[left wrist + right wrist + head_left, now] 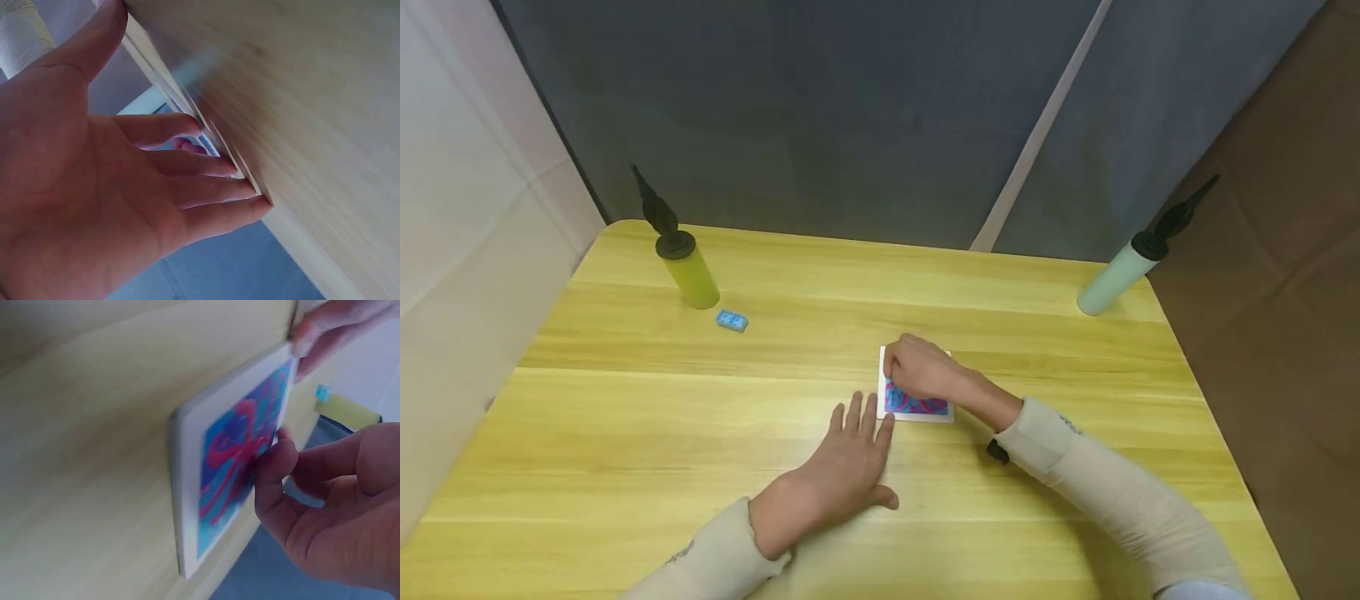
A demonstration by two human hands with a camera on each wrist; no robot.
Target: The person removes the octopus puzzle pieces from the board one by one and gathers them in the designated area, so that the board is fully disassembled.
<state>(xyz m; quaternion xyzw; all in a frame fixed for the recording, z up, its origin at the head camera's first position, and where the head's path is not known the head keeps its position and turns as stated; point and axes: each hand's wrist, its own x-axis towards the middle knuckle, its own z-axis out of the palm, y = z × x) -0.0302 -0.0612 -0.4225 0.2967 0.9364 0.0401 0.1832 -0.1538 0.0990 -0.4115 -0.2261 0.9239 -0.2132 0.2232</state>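
Observation:
A small square panel (917, 407) with a white border and a pink, blue and purple picture lies flat on the table. My left hand (835, 477) is spread palm down beside it, its fingertips at the panel's near left corner. Over the picture is my right hand (923, 367), with curled fingers. From the right wrist view, its thumb and fingertips meet close to the surface of the panel (240, 440). Whether they pinch something small is hidden. The left fingers (334, 328) appear at the panel's far corner there.
A blue patterned block (732, 321) lies at the left, close to a yellow-green hand pump (694, 273) with a black nozzle. At the back right stands a mint-green pump (1116, 282). The wooden table (625, 433) has dark cloth (820, 125) behind it and cloth walls on both sides.

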